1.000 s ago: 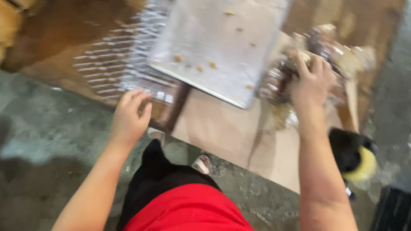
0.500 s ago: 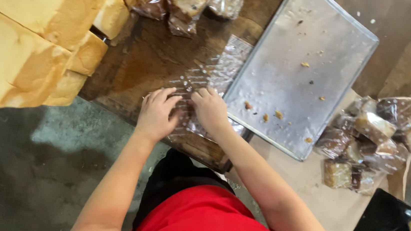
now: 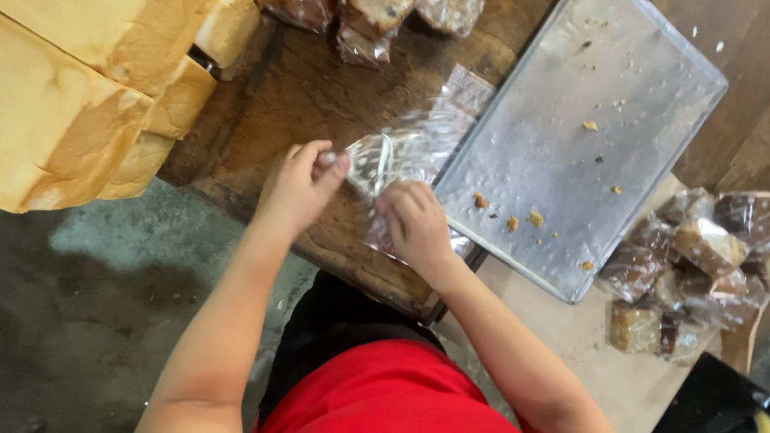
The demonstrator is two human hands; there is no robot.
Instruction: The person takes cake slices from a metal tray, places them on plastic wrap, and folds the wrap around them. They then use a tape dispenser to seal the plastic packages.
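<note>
Over the wooden table (image 3: 298,93), both hands' fingers (image 3: 331,163) pinch a clear plastic bag (image 3: 402,154).

A dark, worn wooden table (image 3: 298,93) is seen from above, its surface scuffed and stained. Beyond it, to the right, a further stretch of lighter wooden planking (image 3: 769,104) is shown. A grey concrete floor (image 3: 49,343) is laid below the table's near edge, mottled with darker damp-looking patches and one paler patch. A sheet of brown cardboard (image 3: 596,356) is spread beside the table's corner. The scene is lit evenly and softly. No walls or windows are taken in by the view.
</note>
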